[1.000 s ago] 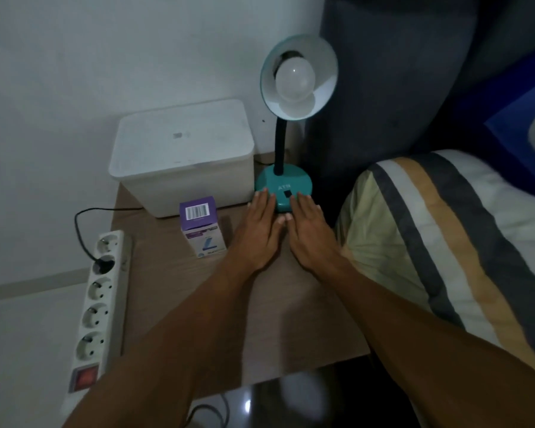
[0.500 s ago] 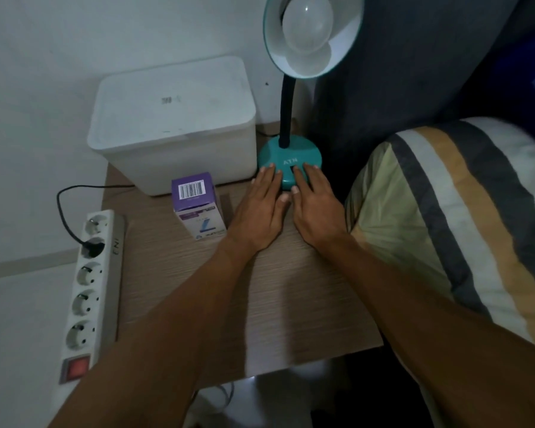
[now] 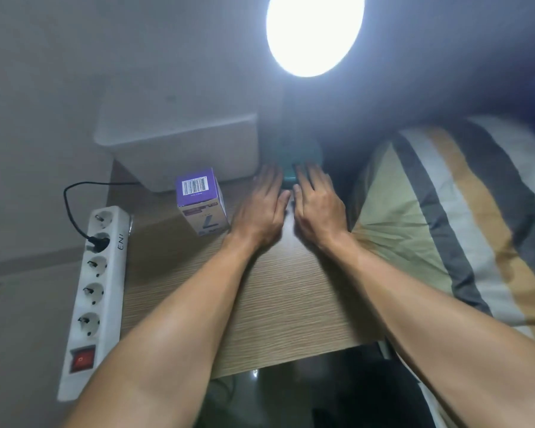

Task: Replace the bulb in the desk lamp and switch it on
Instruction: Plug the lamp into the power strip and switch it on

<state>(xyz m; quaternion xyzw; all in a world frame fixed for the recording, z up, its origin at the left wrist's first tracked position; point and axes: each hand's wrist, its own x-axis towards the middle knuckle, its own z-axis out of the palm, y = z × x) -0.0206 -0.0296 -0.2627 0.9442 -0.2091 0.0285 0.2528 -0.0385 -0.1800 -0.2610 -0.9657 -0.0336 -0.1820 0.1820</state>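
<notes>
The desk lamp's head (image 3: 314,32) glows bright white at the top of the view, and the glare hides the bulb and shade. Its teal base (image 3: 300,154) stands dim at the back of the wooden table (image 3: 291,304). My left hand (image 3: 260,208) lies flat, palm down, fingers reaching the base's left edge. My right hand (image 3: 318,205) lies flat beside it, fingertips on the front of the base. Neither hand holds anything. A purple and white bulb box (image 3: 201,200) stands just left of my left hand.
A white lidded plastic box (image 3: 179,140) sits behind the bulb box. A white power strip (image 3: 95,298) with a red switch and one black plug lies along the table's left side. A striped pillow (image 3: 445,217) lies right of the table.
The lamp has come on, flooding the top of the view with light. Both hands stay flat at the lamp base. The camera has moved closer and lower.
</notes>
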